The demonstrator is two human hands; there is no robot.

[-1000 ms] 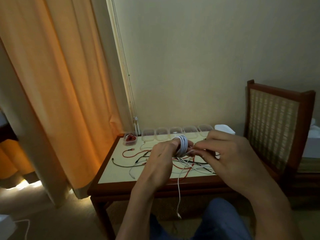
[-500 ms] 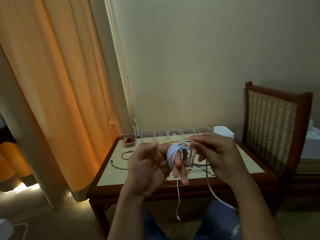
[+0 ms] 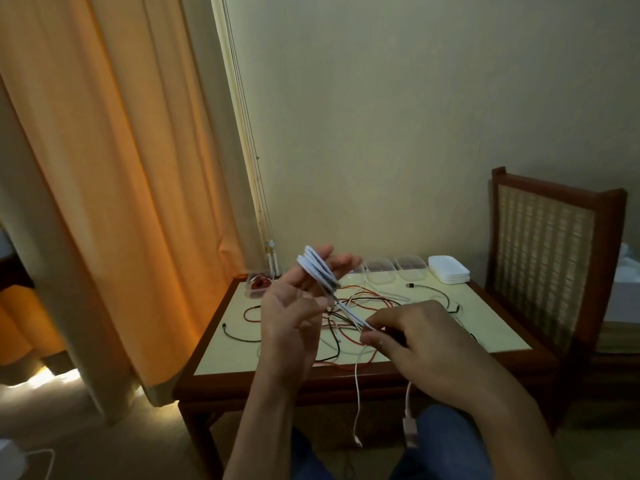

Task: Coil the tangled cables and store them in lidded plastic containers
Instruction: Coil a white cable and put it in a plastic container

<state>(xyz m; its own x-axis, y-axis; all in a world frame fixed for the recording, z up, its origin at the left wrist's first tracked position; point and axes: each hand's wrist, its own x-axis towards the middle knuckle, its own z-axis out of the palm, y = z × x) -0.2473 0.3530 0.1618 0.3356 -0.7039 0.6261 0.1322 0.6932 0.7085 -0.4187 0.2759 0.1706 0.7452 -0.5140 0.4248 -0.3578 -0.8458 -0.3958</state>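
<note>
My left hand (image 3: 294,306) is raised above the table with a white cable coil (image 3: 317,271) wound round its extended fingers. The cable's free stretch runs down to my right hand (image 3: 415,337), which pinches it between thumb and fingers. Its plug end (image 3: 410,433) dangles below the table edge, beside another white cable end (image 3: 357,441). A tangle of red, black and white cables (image 3: 349,317) lies on the table (image 3: 221,362). Clear plastic containers (image 3: 381,271) line the back edge; the leftmost container (image 3: 258,284) holds a red cable. White lids (image 3: 448,270) are stacked at the back right.
An orange curtain (image 3: 104,168) hangs at the left. A wooden chair with a woven back (image 3: 547,258) stands right of the table. My knees in blue trousers (image 3: 446,445) are under the front edge. A white cable (image 3: 38,455) lies on the floor at the lower left.
My left hand has lifted and turned, its fingers now straighter with the coil round them. My right hand moved down and right, pulling the free cable taut away from the coil.
</note>
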